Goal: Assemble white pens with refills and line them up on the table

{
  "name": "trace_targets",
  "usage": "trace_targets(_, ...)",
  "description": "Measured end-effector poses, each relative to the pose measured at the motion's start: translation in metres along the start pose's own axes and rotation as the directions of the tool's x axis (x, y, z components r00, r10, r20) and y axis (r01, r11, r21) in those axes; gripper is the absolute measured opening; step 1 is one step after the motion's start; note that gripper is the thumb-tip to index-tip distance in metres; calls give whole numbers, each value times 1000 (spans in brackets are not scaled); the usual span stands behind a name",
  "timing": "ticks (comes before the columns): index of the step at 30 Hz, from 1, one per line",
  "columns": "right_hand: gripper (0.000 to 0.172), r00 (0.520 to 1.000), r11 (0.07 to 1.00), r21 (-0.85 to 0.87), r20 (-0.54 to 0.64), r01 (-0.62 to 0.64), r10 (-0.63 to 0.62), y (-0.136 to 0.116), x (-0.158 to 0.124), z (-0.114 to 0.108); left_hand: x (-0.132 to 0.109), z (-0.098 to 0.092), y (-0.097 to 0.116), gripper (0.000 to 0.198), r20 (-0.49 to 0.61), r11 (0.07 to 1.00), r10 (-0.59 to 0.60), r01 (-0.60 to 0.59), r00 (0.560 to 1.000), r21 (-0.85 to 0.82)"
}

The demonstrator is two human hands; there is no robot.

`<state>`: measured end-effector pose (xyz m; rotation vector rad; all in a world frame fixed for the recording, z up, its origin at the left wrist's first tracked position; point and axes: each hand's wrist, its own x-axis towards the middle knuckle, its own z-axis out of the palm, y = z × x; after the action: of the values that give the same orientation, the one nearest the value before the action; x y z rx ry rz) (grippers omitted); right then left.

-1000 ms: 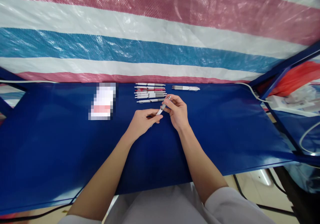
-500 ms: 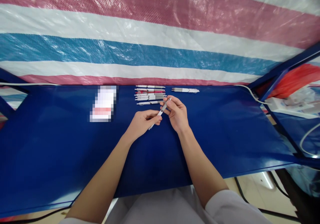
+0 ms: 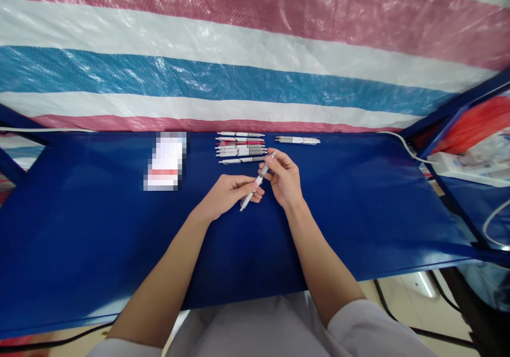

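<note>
A white pen with a grey grip slants between my two hands, its silver tip up and to the right. My left hand pinches the pen's white barrel between thumb and fingers. Around the grey end, the fingers of my right hand are closed. Just behind my hands several pens lie side by side, most white and grey, one red. To their right a small group of white and grey pens rests on the blue table.
A blurred white rectangular item lies at the back left. Behind the table hangs a striped plastic sheet. On the right are a blue frame post, a white cable, a white power strip and a red bag.
Both hands and the pen have shifted slightly to the right in the view. The pen is tilted a little more upright, and more of its lower end shows below my left hand.
</note>
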<state>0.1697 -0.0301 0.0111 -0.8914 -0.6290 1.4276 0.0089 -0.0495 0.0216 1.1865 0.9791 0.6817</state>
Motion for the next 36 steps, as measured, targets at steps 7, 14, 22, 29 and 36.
trace_targets(7,26,1000,1000,0,7,3,-3,-2,-1,2,0,0,-1,35,-77,997,27,-21,997,76)
trace_targets(14,27,1000,999,-39,-5,26,-26,-1,0,3,2,7,-5,31,-218,934,194,-112,956,339)
trace_targets(22,23,999,1000,4,32,28,-28,-3,-4,2,-3,5,3,34,-5,986,74,-73,997,149)
trace_targets(29,20,999,1000,2,32,17,-17,-5,-5,2,-3,4,4,38,23,1000,16,-16,1000,-11)
trace_targets(36,23,998,995,-73,4,63,-63,-2,-2,2,0,3,-1,37,-32,999,44,-44,999,4)
